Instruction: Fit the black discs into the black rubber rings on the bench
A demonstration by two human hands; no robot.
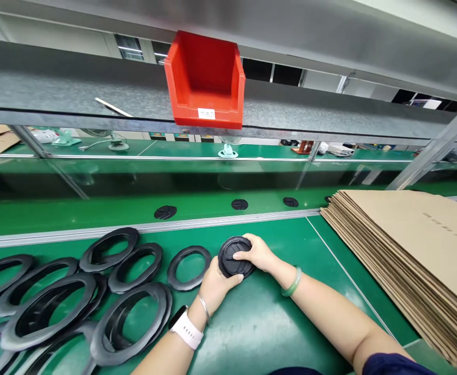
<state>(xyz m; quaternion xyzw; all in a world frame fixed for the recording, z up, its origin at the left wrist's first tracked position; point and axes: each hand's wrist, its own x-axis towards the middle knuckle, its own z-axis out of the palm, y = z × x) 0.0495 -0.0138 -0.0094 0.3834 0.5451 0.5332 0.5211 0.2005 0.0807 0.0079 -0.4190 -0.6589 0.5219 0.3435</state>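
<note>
Both my hands hold one round black disc-shaped part [234, 266] with a ribbed face, just above the green worktop. My left hand [217, 284] grips its lower left edge, the thumb lying along the bottom rim. From the upper right, my right hand [260, 253] closes on the disc, its thumb laid across the face. To the left of my left hand lies a single black ring [173, 271] on the worktop. More black rings [99, 330] are heaped and overlapping farther left. The disc's underside and the fingers behind it are hidden.
A green belt [200, 208] beyond the metal edge carries several similar black discs [239, 204]. Flat cardboard sheets [408, 224] are stacked on the right. A red bin [208, 104] sits on the grey shelf [298, 107] overhead, and a metal post [435, 146] stands at right.
</note>
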